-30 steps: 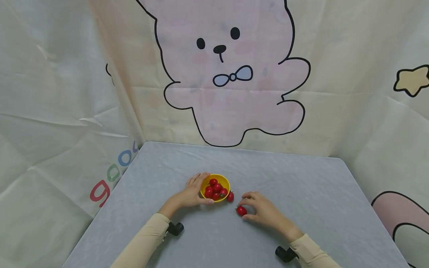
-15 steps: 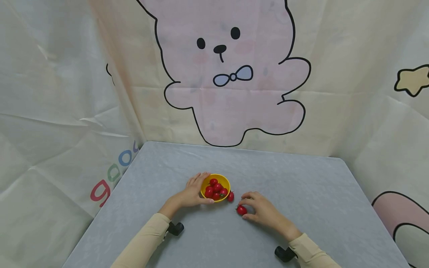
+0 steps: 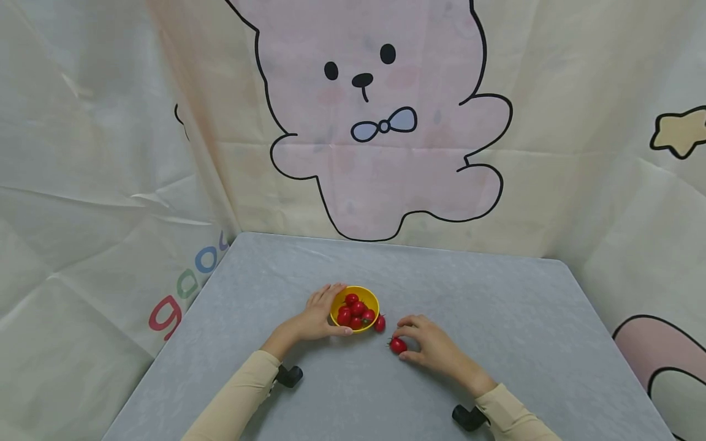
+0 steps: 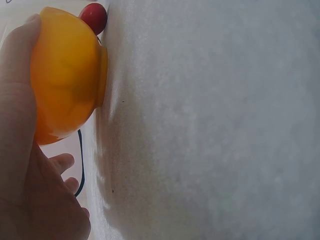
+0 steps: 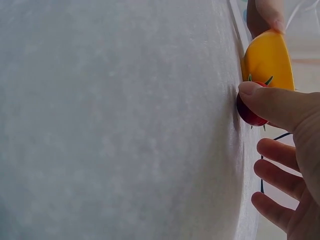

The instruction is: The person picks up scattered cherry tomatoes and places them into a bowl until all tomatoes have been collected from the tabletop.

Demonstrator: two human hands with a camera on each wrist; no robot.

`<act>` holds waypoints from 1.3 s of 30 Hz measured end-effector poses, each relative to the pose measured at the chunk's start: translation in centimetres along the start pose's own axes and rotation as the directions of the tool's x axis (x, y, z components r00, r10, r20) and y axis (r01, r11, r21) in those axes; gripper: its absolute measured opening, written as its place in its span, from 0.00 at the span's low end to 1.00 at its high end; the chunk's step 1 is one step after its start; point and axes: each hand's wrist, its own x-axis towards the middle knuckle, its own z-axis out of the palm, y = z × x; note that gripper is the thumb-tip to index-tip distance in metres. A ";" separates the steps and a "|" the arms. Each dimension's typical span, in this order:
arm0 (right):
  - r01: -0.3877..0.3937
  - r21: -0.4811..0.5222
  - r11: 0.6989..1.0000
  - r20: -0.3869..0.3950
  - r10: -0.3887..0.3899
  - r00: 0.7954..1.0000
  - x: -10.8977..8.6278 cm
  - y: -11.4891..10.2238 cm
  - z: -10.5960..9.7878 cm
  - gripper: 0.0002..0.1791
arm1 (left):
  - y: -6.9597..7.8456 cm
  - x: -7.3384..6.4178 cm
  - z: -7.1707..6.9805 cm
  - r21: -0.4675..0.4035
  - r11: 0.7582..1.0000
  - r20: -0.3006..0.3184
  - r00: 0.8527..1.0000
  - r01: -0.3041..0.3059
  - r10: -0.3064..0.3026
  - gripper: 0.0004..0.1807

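Note:
A yellow bowl [image 3: 365, 293] stands upright on the table with several red cherry tomatoes [image 3: 357, 308] in it. My left hand [image 3: 318, 316] holds it from the left, thumb at the near side and fingers along the far side; in the left wrist view the thumb lies against the bowl [image 4: 67, 75]. A single cherry tomato [image 3: 380, 324] lies on the table close to the bowl's right side. To the right of that, my right hand [image 3: 432, 346] pinches another cherry tomato [image 5: 247, 113] by thumb and forefinger, low at the tabletop. Its other fingers are spread loosely in the right wrist view.
A grey cloth covers the table [image 3: 469, 294]. Behind it hangs a pale curtain [image 3: 551, 202] with a printed pink bear, and further cloth walls flank both sides. Black wrist mounts [image 3: 470, 419] sit under both forearms.

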 end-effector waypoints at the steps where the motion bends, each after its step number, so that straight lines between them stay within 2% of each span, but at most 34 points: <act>1: -0.001 0.002 1.000 -0.001 0.001 1.000 0.0 0.0 0.0 0.19 | 0.0 0.0 0.0 0.002 1.000 0.004 1.000 0.005 -0.005 0.61; 12: 0.016 -0.008 1.000 -0.042 -0.017 0.999 0.2 0.0 -0.3 0.20 | 0.2 0.0 0.0 -0.003 1.000 -0.004 1.000 0.009 -0.009 0.60; 21: -0.022 -0.013 1.000 -0.015 0.022 1.000 0.5 -0.2 -1.0 0.20 | 0.2 0.0 -0.1 0.005 1.000 -0.007 1.000 0.009 -0.009 0.60; 39: 0.018 -0.046 0.999 -0.056 -0.021 0.998 1.1 0.1 -1.9 0.21 | 0.3 -0.1 -0.1 -0.002 1.000 -0.005 1.000 0.007 -0.007 0.60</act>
